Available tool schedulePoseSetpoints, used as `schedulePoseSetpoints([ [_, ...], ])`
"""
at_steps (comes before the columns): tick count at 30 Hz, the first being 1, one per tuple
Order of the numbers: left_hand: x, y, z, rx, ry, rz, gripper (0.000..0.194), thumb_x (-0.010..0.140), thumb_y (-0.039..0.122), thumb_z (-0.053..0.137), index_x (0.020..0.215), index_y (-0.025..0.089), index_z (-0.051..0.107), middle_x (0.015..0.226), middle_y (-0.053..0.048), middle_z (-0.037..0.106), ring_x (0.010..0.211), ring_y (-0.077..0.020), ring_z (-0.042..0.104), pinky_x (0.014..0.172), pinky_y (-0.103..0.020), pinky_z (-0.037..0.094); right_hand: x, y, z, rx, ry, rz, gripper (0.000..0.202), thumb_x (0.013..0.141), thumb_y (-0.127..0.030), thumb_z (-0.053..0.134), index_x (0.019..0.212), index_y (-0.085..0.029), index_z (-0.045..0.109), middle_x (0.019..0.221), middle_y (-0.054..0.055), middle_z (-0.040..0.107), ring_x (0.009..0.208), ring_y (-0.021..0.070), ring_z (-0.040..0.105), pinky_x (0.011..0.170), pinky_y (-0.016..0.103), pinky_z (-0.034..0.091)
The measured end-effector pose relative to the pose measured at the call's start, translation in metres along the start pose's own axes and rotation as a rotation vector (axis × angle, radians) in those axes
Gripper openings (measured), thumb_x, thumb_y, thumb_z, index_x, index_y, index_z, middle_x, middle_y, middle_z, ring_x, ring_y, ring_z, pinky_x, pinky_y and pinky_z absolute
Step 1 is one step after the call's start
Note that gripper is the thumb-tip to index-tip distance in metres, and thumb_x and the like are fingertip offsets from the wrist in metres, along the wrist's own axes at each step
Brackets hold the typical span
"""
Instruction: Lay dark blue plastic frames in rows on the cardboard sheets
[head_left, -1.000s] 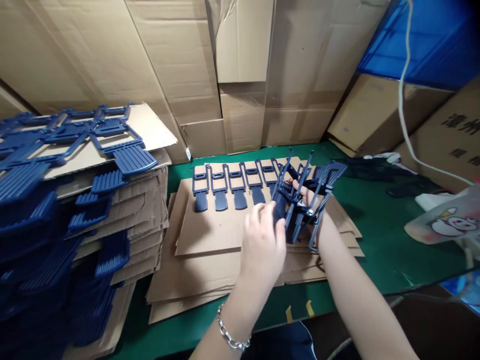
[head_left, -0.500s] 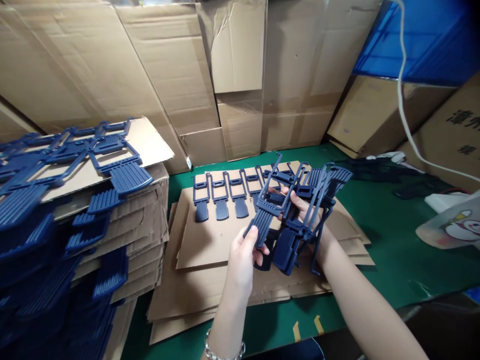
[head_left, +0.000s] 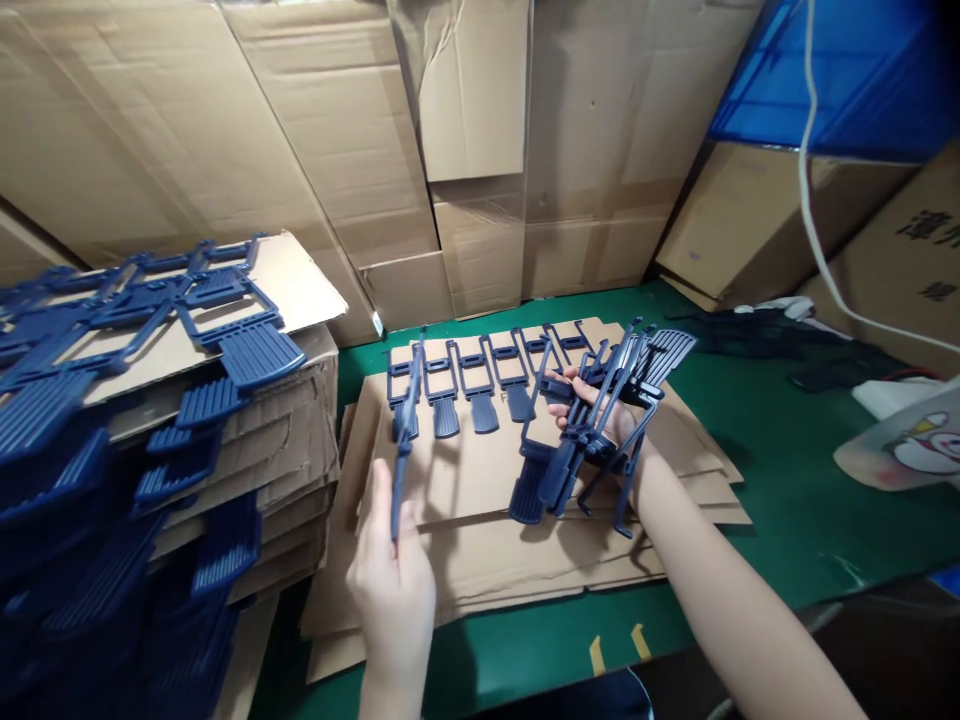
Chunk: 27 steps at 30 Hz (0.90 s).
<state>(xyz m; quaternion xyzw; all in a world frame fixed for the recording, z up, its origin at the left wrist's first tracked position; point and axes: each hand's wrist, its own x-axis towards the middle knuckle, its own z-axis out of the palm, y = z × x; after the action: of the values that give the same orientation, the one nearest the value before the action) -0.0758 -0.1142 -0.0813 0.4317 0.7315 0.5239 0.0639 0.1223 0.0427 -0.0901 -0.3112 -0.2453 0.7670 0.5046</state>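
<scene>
Two hands at work over the cardboard, and the left hand (head_left: pixel 394 590) comes up from the bottom edge, forearm nearly vertical, back of the hand towards us, thumb on the right and fingers on the left. It's a narrow pinch, nearly closed, and caught in it by the lower end is a single dark blue piece (head_left: pixel 405 440), turned edge-on and standing almost upright, its top leaning slightly right! From this angle it crosses in front of the leftmost frame in the row (head_left: pixel 484 413); whether they touch, I can't tell.

Over to the right hand (head_left: pixel 619 425), the forearm slanting in from the lower right corner, the fingers curled partway round a whole bundle (head_left: pixel 579 437) of the same blue pieces. The grip is loose and full, fingertips showing at the left of the bundle, ribbed ends hanging low and to the left, one more ribbed end poking up at the far right. Clear space lies between that bundle and the single piece!

Beyond both hands, the row runs side by side along the far part of the top cardboard sheet (head_left: pixel 457 475), ribbed ends nearest us, the right end partly hidden by the bundle. Off to the left rises a tall stack of cardboard (head_left: pixel 289 440), more blue pieces (head_left: pixel 262 355) layered through it, all on a green table (head_left: pixel 540 640)
</scene>
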Motion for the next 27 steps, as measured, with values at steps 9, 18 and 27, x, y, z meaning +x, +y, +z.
schedulePoseSetpoints([
  [9,-0.025,-0.045,-0.024,0.443,-0.144,0.558,0.069,0.081,0.005,0.046,0.139,0.032,0.021,0.138,0.002,0.036,0.133,-0.0144,0.025,0.111,-0.026,0.027,-0.001,0.008,-0.003,-0.014,-0.076,0.023,0.018,0.075,-0.019,0.057,0.089,-0.023,0.046,0.107,-0.003,0.059,0.056,0.0094,0.058,0.046,0.023,0.048],
  [18,-0.023,-0.056,-0.029,0.522,-0.098,0.561,0.076,0.078,-0.001,0.043,0.140,0.033,0.015,0.141,0.002,0.030,0.136,-0.0208,0.016,0.113,-0.037,0.024,-0.003,0.003,0.005,-0.030,-0.006,0.026,0.010,0.080,-0.014,0.047,0.087,-0.022,0.046,0.101,-0.003,0.062,0.054,0.0111,0.060,0.045,0.023,0.048],
  [27,-0.021,-0.072,-0.024,0.579,-0.180,0.541,0.069,0.080,0.002,0.037,0.139,0.034,0.018,0.142,0.005,0.027,0.136,-0.0180,0.015,0.114,-0.035,0.024,-0.001,0.006,-0.002,-0.039,-0.057,-0.005,0.013,0.078,-0.017,0.051,0.089,-0.022,0.047,0.106,-0.002,0.060,0.056,0.0105,0.060,0.047,0.024,0.049],
])
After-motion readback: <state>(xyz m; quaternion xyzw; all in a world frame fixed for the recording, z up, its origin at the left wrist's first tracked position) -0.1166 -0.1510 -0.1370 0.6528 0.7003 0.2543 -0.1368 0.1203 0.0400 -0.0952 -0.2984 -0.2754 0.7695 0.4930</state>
